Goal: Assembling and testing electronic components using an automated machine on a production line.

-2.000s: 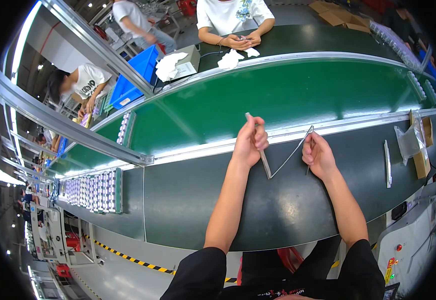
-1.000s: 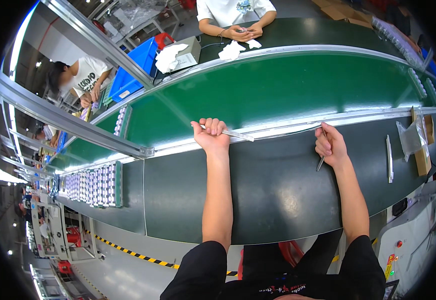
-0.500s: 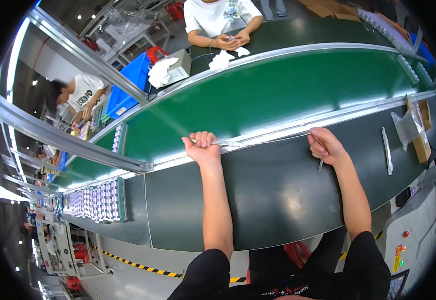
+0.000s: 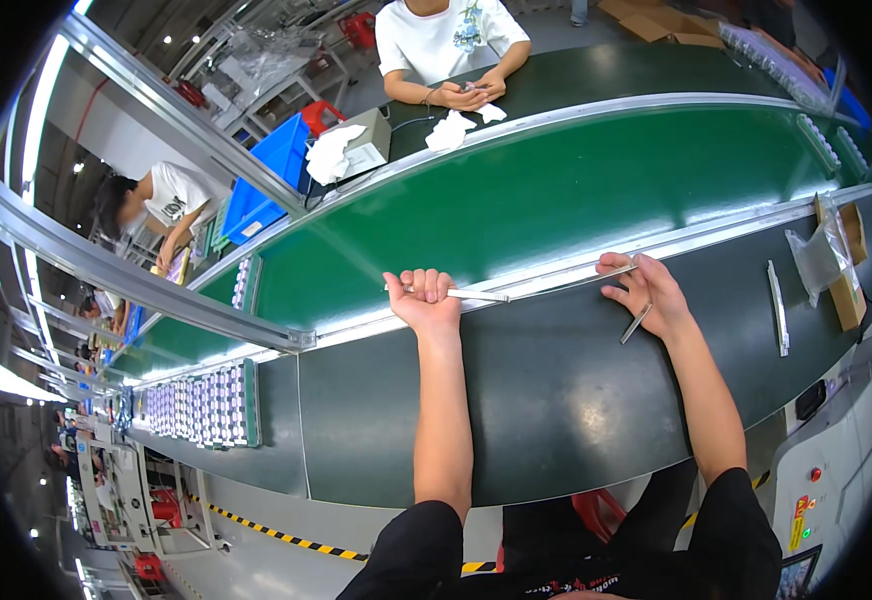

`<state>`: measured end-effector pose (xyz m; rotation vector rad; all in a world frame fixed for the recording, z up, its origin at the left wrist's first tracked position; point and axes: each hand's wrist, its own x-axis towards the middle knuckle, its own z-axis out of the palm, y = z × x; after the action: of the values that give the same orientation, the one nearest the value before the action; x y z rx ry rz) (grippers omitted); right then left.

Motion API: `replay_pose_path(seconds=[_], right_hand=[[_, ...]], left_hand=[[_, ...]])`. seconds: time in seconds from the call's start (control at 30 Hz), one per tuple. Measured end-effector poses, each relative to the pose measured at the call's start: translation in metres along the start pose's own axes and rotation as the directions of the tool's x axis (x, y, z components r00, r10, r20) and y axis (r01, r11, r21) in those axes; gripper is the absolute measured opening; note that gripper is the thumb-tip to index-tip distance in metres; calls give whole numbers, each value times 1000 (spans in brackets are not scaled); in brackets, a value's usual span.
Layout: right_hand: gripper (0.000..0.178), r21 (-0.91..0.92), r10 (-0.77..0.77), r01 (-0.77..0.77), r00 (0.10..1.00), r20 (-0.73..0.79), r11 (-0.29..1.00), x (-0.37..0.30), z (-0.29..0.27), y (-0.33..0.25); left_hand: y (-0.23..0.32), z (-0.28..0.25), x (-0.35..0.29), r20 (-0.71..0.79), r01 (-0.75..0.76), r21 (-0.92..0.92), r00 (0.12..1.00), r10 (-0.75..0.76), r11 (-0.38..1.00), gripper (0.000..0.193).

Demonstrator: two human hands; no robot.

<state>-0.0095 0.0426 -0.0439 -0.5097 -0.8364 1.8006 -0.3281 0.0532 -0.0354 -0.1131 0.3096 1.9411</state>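
Note:
My left hand (image 4: 428,302) is closed in a fist around a slim white strip (image 4: 481,295), which sticks out on both sides of it. From the strip's right end a thin pale strand (image 4: 571,283) runs across to my right hand (image 4: 651,292). That hand has the strand's far end at its fingertips, and its other fingers are loosely bent. A short, narrow metal piece (image 4: 636,324) juts down from under the right palm; its kind is hard to make out. Both hands hover over the near edge of the green conveyor belt (image 4: 556,190).
A similar white strip (image 4: 778,308) lies on the dark table (image 4: 546,400) at right, beside an open carton (image 4: 846,290) with clear plastic. Racks of white-and-purple cells (image 4: 206,405) stand at left. Across the belt sits a co-worker (image 4: 456,50) near a blue bin (image 4: 266,180). A metal post (image 4: 156,280) slants at left.
My right hand's fingers have spread a little, and the metal piece below it has tilted. The whole view has shifted slightly; the strand still spans between my hands.

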Motion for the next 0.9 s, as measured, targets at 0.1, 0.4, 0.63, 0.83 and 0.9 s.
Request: replay_pose_path(seconds=[0.1,0.4,0.63,0.83,0.9], right_hand=[[30,225,-24,-2,993,112,974,5,2,6],[31,359,-65,76,997,-43,930,5,-27,-3],[37,379,-37,31,999,10,925,11,-7,-20],[36,358,-35,-17,990,138,933,15,-16,-14],[36,343,-30,-37,982,188,939,16,-17,-13]], left_hand=[[3,-6,1,75,44,11,996,-45,999,47],[-43,-12,1,2,196,71,981,-196,978,45],[-64,-3,-7,51,253,26,966,-255,967,43],[-70,-6,-7,63,305,71,949,-309,950,44],[-71,-7,-6,69,314,77,945,-319,946,44]])
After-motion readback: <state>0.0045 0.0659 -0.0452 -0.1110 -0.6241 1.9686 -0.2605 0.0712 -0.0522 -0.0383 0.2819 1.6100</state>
